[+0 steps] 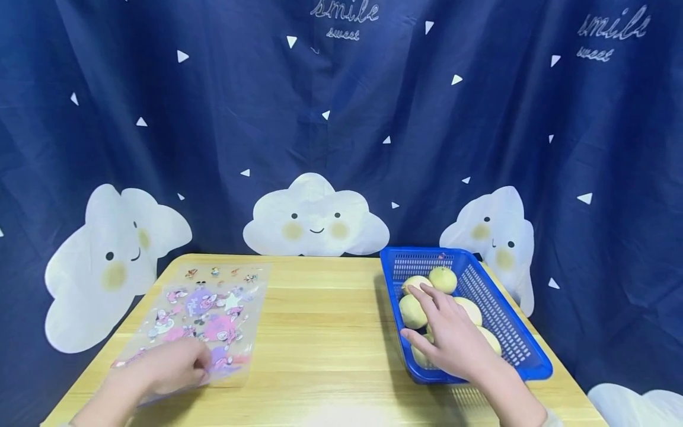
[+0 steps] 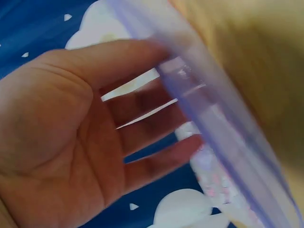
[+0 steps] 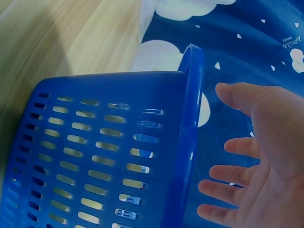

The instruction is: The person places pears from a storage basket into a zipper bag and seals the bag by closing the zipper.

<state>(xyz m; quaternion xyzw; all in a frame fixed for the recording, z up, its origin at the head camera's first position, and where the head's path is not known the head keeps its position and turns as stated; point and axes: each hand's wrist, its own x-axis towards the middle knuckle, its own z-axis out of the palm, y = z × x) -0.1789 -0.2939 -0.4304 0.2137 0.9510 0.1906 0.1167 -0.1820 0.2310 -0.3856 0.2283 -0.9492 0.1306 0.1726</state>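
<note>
On the left of the table lies a clear zip bag (image 1: 216, 320) printed with pink and purple cartoon figures. My left hand (image 1: 173, 365) grips its near edge; in the left wrist view, the thumb and fingers meet the bag's purple zip strip (image 2: 209, 128). A blue plastic basket (image 1: 504, 299) stands at the right with several round, pale yellow-green fruits (image 1: 442, 280) in it. Over the basket's near half my right hand (image 1: 459, 335) hovers with its fingers spread. The right wrist view shows this hand (image 3: 266, 156) above the basket's rim (image 3: 190, 118), nothing held.
Bare wood of the light table (image 1: 325, 332) lies between the bag and the basket. A dark blue curtain (image 1: 341, 130) with white clouds and triangles hangs right behind the table and around its sides.
</note>
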